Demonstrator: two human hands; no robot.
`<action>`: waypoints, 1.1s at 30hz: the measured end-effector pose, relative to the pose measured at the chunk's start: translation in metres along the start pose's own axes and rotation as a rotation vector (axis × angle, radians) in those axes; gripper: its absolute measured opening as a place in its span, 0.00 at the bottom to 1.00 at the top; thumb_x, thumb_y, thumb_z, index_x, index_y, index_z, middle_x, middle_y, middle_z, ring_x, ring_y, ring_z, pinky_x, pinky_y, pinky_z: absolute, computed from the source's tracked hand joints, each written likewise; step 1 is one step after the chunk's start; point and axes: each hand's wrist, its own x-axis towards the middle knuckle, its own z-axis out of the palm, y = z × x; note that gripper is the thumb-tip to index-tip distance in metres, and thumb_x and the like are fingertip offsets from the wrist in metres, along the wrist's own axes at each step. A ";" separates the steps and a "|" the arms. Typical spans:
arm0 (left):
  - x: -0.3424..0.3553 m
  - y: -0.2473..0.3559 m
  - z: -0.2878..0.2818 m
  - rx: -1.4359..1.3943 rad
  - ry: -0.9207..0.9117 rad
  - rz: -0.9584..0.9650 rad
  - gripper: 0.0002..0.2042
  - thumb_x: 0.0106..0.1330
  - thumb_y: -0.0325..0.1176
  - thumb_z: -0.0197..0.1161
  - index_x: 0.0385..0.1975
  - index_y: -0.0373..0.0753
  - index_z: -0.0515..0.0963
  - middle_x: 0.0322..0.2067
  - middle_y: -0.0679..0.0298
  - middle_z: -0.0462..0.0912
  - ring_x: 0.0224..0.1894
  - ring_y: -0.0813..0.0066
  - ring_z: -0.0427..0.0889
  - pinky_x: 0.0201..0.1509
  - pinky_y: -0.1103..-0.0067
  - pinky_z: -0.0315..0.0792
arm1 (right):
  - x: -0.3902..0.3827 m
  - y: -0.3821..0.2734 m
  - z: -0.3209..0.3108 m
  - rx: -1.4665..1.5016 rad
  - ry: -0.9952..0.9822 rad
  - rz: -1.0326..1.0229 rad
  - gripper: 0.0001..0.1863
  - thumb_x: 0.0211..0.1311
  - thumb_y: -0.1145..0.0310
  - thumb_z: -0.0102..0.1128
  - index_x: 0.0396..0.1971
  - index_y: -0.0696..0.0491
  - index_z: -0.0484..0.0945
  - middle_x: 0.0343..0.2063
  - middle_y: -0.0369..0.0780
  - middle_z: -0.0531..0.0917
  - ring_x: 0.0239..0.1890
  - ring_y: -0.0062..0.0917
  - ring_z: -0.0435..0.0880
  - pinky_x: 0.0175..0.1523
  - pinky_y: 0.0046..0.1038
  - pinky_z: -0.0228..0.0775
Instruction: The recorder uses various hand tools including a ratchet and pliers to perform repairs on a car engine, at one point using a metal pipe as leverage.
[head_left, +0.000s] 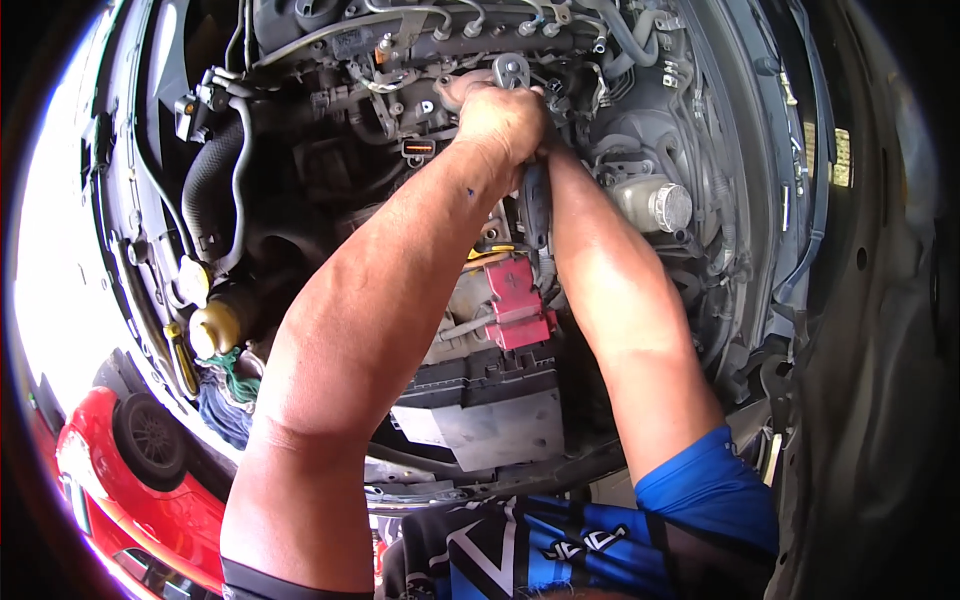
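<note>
My left hand (502, 122) is closed around a ratchet wrench in the upper middle of the engine bay. The round metal head of the ratchet wrench (511, 70) shows just past my knuckles, against the engine. A black handle (537, 205) sticks out below my hands, toward me, in line with that head. My right hand (543, 146) is up against my left one and mostly behind it; its fingers are hidden. Beside the ratchet head lies a rusty-brown metal part (462, 88). Just where the head meets the engine I cannot make out.
Below my hands are a red terminal cover (515, 300) and a black box (480, 385). A capped reservoir (668, 207) stands at right, a ribbed hose (212, 185) at left. A yellow-handled screwdriver (181, 358) and cloth (225, 408) rest on the left edge. A red car (140, 490) stands beyond.
</note>
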 end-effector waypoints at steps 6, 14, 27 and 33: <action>-0.039 0.070 -0.024 -0.164 0.420 -0.199 0.38 0.65 0.31 0.68 0.70 0.36 0.51 0.46 0.46 0.80 0.43 0.63 0.82 0.46 0.67 0.79 | -0.100 -0.099 0.112 0.037 0.427 -0.006 0.15 0.68 0.58 0.62 0.41 0.55 0.81 0.34 0.36 0.84 0.36 0.20 0.80 0.42 0.24 0.72; -0.092 0.063 -0.038 0.428 0.211 -0.234 0.35 0.61 0.43 0.69 0.64 0.32 0.64 0.52 0.44 0.80 0.52 0.57 0.83 0.55 0.67 0.75 | -0.110 -0.192 0.164 -1.395 -0.110 0.216 0.31 0.62 0.52 0.63 0.48 0.69 0.74 0.47 0.58 0.83 0.52 0.42 0.84 0.57 0.37 0.73; -0.395 0.089 -0.251 1.253 0.856 0.202 0.20 0.63 0.29 0.68 0.55 0.35 0.75 0.51 0.49 0.77 0.55 0.50 0.76 0.62 0.63 0.69 | -0.093 -0.173 0.189 -0.777 0.336 0.413 0.17 0.72 0.57 0.53 0.37 0.59 0.75 0.24 0.37 0.79 0.17 0.22 0.74 0.18 0.26 0.68; -0.400 0.064 -0.254 1.186 0.895 0.234 0.24 0.62 0.35 0.69 0.57 0.36 0.73 0.54 0.47 0.71 0.59 0.47 0.71 0.63 0.61 0.67 | -0.069 -0.189 0.157 -2.036 -0.355 -0.233 0.26 0.57 0.65 0.62 0.55 0.63 0.73 0.33 0.49 0.84 0.30 0.33 0.84 0.30 0.40 0.76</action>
